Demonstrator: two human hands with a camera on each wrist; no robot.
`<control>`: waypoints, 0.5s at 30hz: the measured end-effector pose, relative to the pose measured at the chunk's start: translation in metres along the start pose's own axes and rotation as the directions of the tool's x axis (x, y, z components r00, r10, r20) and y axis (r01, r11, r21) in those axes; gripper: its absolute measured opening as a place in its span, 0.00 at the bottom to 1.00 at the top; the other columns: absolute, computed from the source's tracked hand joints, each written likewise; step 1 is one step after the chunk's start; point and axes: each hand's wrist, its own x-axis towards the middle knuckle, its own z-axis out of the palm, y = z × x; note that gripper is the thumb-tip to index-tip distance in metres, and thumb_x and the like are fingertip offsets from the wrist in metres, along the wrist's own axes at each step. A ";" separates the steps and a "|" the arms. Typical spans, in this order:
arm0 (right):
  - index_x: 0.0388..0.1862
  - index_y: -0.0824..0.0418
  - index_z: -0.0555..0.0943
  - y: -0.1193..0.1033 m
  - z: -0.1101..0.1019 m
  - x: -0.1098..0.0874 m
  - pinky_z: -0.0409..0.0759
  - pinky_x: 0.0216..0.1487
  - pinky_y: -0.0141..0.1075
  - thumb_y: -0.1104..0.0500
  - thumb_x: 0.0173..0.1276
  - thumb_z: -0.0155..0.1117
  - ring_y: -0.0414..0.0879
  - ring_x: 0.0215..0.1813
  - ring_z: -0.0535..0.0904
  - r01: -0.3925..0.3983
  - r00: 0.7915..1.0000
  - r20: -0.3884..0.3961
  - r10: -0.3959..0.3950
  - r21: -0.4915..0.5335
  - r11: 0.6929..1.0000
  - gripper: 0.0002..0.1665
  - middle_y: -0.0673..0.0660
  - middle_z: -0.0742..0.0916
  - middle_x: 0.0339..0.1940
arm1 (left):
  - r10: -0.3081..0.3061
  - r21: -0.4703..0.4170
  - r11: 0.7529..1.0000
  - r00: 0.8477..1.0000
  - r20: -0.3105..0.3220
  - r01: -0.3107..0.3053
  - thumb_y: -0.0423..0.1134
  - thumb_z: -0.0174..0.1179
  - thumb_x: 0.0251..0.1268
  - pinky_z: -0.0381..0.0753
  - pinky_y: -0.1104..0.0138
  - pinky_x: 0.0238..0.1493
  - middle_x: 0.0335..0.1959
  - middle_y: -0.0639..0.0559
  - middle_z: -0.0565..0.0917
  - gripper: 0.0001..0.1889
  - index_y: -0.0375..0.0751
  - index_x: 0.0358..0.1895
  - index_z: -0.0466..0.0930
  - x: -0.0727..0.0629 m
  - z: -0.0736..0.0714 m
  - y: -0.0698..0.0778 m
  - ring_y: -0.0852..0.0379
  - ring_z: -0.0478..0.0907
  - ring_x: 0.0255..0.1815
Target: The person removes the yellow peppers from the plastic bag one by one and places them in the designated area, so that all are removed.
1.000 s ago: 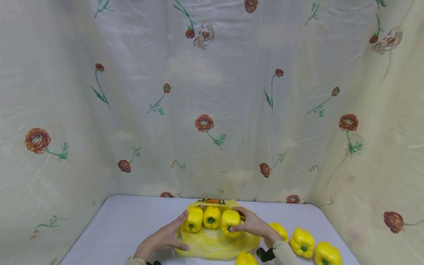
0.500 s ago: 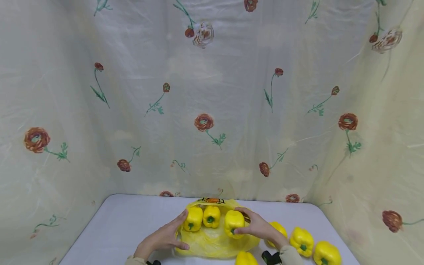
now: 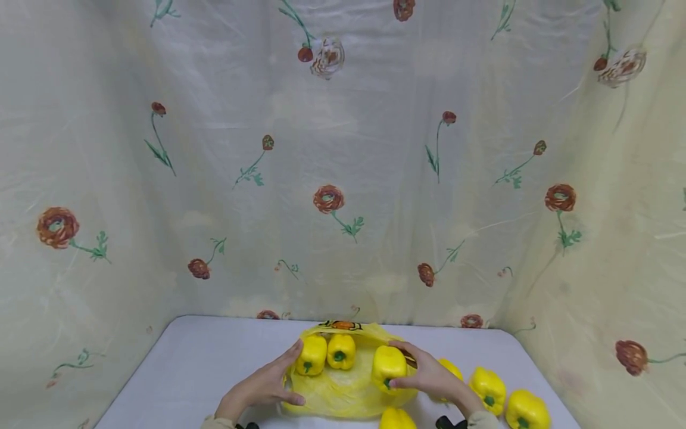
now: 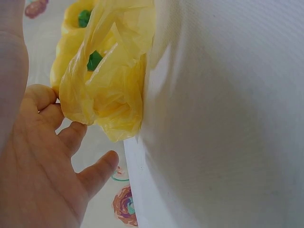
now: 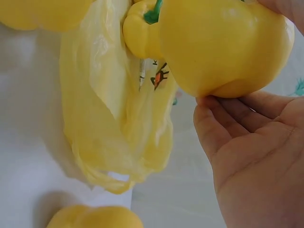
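My right hand (image 3: 430,374) pinched a yellow pepper (image 3: 388,364) by the yellow bag (image 3: 334,403), which my left hand (image 3: 264,384) touched, fingers spread.

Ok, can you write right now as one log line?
Right hand: holds yellow pepper | Left hand: at edge of yellow bag | Bag's opening: two peppers | Right of bag: more peppers

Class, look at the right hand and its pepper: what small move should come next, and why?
Probably the right hand should carry its held pepper slightly farther right, clear of the yellow bag: the pepper is already gripped, it has shifted that way, away from the two peppers at the bag's mouth, and other peppers lie on the table on that side.
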 end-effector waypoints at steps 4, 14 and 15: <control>0.74 0.61 0.60 0.001 -0.002 -0.009 0.65 0.69 0.58 0.49 0.61 0.71 0.63 0.71 0.65 0.019 1.000 -0.001 -0.019 0.002 1.000 0.47 0.65 0.68 0.73 | 0.008 -0.004 1.000 1.000 0.001 -0.008 0.62 0.67 0.52 0.54 0.37 0.71 0.80 0.49 0.39 0.59 0.51 0.79 0.35 -0.001 0.000 0.000 0.39 0.45 0.78; 0.74 0.60 0.61 0.005 -0.007 -0.028 0.66 0.69 0.58 0.49 0.59 0.72 0.64 0.72 0.63 0.021 0.999 -0.037 -0.022 -0.017 1.000 0.48 0.64 0.68 0.73 | 0.012 0.017 1.000 1.000 0.001 -0.012 0.62 0.66 0.53 0.55 0.37 0.70 0.80 0.49 0.39 0.59 0.50 0.79 0.34 -0.002 0.000 0.001 0.38 0.46 0.78; 0.73 0.59 0.62 0.005 -0.007 -0.030 0.65 0.69 0.58 0.48 0.59 0.72 0.64 0.73 0.63 0.022 0.999 -0.044 -0.024 -0.026 0.999 0.47 0.64 0.68 0.73 | 0.012 0.016 1.000 1.000 0.001 -0.012 0.62 0.66 0.53 0.54 0.37 0.70 0.80 0.49 0.39 0.59 0.51 0.79 0.34 -0.001 0.000 0.001 0.38 0.45 0.78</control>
